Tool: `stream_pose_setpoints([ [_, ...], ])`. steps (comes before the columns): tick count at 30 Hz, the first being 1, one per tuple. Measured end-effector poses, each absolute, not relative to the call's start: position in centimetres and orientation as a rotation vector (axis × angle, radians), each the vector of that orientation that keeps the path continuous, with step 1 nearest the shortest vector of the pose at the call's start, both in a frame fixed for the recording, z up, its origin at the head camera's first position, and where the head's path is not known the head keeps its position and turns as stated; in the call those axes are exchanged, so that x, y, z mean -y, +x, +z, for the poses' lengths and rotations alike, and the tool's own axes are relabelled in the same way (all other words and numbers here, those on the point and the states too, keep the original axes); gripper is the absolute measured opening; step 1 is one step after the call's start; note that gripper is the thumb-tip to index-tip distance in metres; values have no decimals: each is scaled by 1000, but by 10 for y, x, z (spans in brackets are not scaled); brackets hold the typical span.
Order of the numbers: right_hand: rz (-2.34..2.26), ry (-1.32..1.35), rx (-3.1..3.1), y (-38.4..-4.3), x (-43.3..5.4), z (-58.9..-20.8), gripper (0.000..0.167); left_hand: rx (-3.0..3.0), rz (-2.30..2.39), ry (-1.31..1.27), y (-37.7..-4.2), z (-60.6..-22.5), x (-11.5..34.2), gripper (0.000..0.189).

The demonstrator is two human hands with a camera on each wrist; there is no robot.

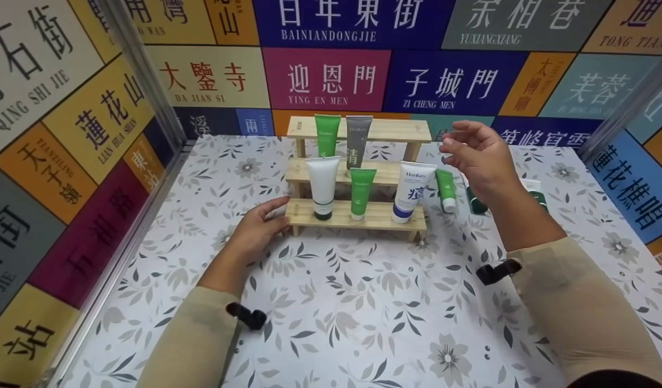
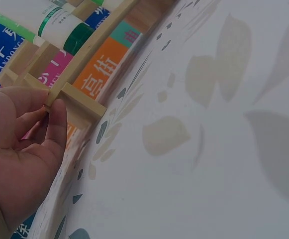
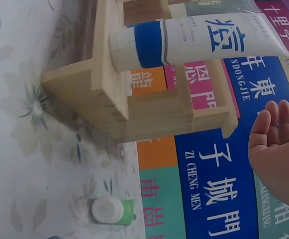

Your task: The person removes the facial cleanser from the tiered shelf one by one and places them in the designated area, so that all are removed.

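Observation:
A three-step wooden display stand bears several upright squeeze tubes. My left hand pinches the left end of its bottom step between thumb and fingers; the left wrist view shows the same hand at the step's corner. My right hand is raised in the air right of the stand, fingers loosely bent, holding nothing. Nearest to it on the bottom step is a white tube with a blue cap. That step also carries a small green tube and a white tube with a dark green cap.
Higher on the stand are a green tube and a grey tube. Right of it, a green tube with a white cap lies on the flower-patterned tablecloth. More tubes are partly hidden behind my right forearm. Printed panels enclose the back and sides.

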State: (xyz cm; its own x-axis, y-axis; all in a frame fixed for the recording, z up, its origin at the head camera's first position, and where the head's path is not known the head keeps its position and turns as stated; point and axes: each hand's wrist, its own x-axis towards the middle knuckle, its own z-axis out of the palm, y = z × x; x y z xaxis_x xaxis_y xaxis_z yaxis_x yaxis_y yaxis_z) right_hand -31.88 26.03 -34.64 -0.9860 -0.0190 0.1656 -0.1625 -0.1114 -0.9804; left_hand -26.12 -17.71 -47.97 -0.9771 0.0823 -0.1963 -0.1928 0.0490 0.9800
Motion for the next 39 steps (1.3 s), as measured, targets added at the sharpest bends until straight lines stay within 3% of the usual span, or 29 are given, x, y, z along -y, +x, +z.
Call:
stream_pose_setpoints([
  [26,2327,496,2224,-349,-189,-300,31,-2107,2066,-116,-263,-480,175,54],
  [39,2053,537,2591,-359,-164,-290,32,-2099,2071,-90,-261,-480,176,54],
])
